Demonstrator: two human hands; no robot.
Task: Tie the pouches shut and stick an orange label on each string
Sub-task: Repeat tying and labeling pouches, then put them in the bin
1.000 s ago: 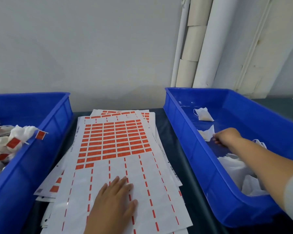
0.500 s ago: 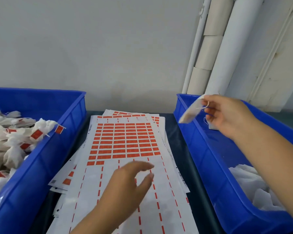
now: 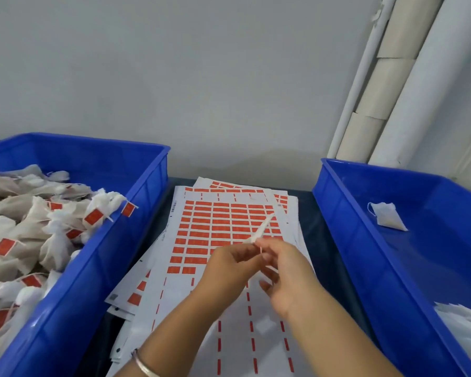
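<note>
White pouch (image 3: 259, 233) pinched between left hand (image 3: 230, 263) and right hand (image 3: 286, 278), raised just above label sheets (image 3: 223, 227), probably so stickers lie within reach once tied.

This looks like a small packing or labelling workshop: two blue plastic bins stand on a dark surface (image 3: 321, 240), the left bin (image 3: 98, 270) heaped with tied white pouches (image 3: 25, 227) bearing orange labels, the right bin (image 3: 370, 257) holding untied ones. Between them lie stacked sheets of orange labels (image 3: 220, 224). Behind are a bare grey wall (image 3: 174, 77) and exposed white pipes (image 3: 408, 85)
</note>
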